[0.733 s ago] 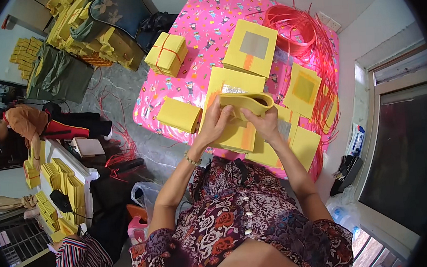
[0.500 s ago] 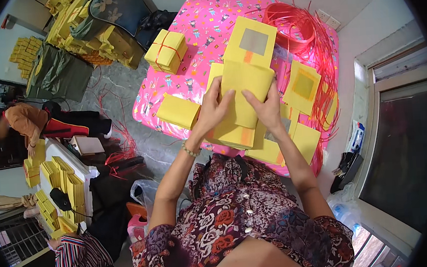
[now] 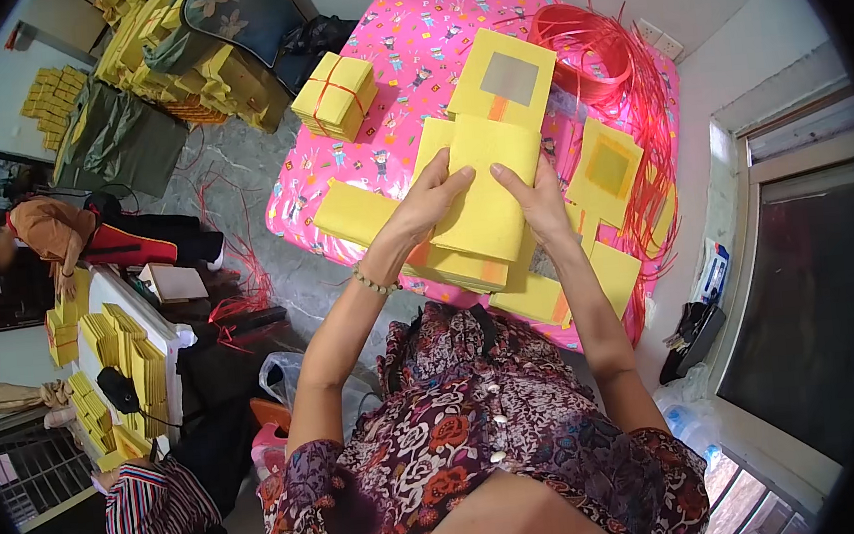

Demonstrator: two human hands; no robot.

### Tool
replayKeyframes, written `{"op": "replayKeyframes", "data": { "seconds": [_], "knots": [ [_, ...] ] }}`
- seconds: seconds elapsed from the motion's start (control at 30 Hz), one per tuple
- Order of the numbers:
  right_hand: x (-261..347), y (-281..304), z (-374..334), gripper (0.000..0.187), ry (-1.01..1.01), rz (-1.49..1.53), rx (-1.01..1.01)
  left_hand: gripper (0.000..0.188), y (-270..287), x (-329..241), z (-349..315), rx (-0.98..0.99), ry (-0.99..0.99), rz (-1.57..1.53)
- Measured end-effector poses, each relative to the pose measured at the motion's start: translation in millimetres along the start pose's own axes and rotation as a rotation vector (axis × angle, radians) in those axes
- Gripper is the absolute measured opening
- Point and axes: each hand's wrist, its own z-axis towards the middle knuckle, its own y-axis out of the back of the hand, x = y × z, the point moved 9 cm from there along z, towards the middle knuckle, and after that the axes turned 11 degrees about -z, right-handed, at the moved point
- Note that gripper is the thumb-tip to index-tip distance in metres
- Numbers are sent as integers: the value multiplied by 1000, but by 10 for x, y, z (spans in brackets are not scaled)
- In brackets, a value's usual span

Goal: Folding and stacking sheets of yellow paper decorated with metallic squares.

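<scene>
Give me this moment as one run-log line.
left hand: holds yellow piece, thumb on top | right hand: holds opposite side, thumb on top | nearby: yellow stack, red-tied yellow bundle | surface: pink patterned cover

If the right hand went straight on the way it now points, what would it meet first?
Past the folded yellow bundle it grips, the right hand would probably meet the yellow stack with a grey square; relative height is unclear.

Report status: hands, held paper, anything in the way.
Left hand and right hand gripping yellow paper by opposite sides. Paper over yellow stack. Coiled red strips off right, clear of hands.
</scene>
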Motion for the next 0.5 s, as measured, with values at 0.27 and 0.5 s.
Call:
{"op": "replayKeyframes", "data": {
  "seconds": [0.27,0.5],
  "knots": [
    [202,-34,-100,54,113,-120,-6,37,-17,3,-76,10,41,26],
    [400,-53,-307,53,234,-169,-24,41,-145,-39,-261,-39,-313,-13]
  ]
}}
